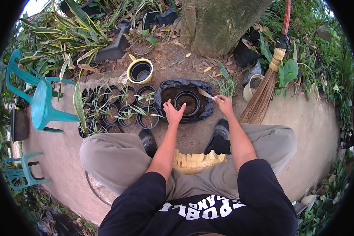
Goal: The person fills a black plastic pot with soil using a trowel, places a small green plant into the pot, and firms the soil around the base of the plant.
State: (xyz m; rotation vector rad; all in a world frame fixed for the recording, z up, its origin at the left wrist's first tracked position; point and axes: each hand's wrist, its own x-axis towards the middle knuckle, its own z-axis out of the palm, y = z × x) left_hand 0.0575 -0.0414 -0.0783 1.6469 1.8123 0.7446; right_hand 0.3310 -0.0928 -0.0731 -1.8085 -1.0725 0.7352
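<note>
I have the round black plastic pot (pixel 186 93) sitting inside the crumpled black plastic bag (pixel 159 93), straight ahead between the feet; dark brown loose soil (pixel 170 93) lies around it in the bag, and some soil shows inside the pot too. My left hand (pixel 174 112) is at the pot's near-left edge, curved and partly spread, thumb toward the rim and fingers on the outer side; I cannot tell whether it truly pinches the wall or only rests there. My right hand (pixel 223 103) is closed around the handle end of a small trowel with a pointed, brownish metal blade (pixel 204 93); the blade hangs over the bag's right side, just beside the pot, its tip toward the pot.

I judge this to be soil filling; to do it well, I would steady the rim with the left hand and keep that thumb clear of the blade, take modest scoops from the loose soil, and tip each low over the pot's middle; I would spread the fill evenly, since a one-sided load could tilt the pot, and settle it lightly without packing hard.
</note>
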